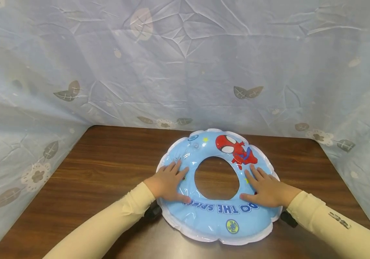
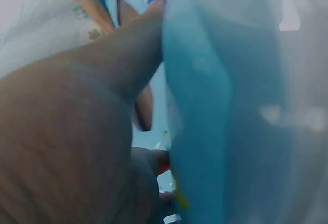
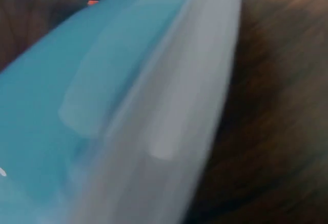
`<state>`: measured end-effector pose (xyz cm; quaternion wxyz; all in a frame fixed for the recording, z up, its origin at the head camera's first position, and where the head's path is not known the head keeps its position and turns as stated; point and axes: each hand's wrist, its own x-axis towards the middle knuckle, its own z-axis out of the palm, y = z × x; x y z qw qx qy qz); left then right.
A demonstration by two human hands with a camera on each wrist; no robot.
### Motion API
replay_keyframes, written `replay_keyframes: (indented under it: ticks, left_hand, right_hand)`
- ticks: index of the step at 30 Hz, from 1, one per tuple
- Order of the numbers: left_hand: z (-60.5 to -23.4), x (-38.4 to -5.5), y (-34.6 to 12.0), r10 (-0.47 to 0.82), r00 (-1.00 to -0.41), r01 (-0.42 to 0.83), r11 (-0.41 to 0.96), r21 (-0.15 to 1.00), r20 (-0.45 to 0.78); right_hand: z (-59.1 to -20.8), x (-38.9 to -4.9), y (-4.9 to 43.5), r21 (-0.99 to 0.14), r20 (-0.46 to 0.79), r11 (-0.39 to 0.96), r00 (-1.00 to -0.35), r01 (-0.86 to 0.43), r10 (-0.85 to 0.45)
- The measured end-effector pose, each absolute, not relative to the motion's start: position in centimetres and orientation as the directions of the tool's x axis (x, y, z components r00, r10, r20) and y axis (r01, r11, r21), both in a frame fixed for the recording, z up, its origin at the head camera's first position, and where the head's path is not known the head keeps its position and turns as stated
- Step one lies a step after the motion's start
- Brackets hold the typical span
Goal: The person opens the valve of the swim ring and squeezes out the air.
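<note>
An inflated light-blue swim ring (image 1: 201, 219) with a white scalloped edge lies on the brown wooden table. A red masked cartoon figure is printed on its far right part, lettering and a green spider badge on its near part. On the ring's left side rests my left hand (image 1: 168, 181), fingers spread and straight. My right hand (image 1: 266, 189) lies flat on the right side, its fingers pointing to the far left. In the left wrist view the hand (image 2: 61, 131) is against the blue ring surface (image 2: 197, 106). The right wrist view shows the ring's pale rim (image 3: 179, 106) close up.
The wooden table (image 1: 107, 162) shows around the ring and through its hole. A pale fabric curtain (image 1: 185, 72) with leaf and flower prints hangs behind the table and along both sides. Dark wrist devices (image 1: 288, 218) sit beneath the wrists by the ring's edge.
</note>
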<state>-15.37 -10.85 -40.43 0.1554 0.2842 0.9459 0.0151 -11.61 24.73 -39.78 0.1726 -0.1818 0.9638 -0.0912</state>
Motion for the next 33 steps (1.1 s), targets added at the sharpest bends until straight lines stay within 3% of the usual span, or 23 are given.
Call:
replay_keyframes:
  ticks: [8,17,33]
  left_hand:
    - [-38.5,-14.5,-9.5,0.555,-0.815,0.536,0.832,0.143,-0.170]
    - [-38.1,-12.2,-8.2,0.465,-0.820,0.448,0.884,0.132,-0.335]
    - [-39.7,-11.7,-7.3,0.466,-0.828,0.469,0.880,0.070,-0.313]
  right_hand:
    - [-38.3,-10.5,24.2,-0.224,-0.290,0.925,-0.886,-0.306,-0.363]
    - [-37.8,-9.1,22.7,-0.254,-0.377,0.935,-0.864,-0.249,-0.333]
    - [-38.8,-8.7,22.4,-0.193,-0.361,0.938,-0.868,-0.288,-0.340]
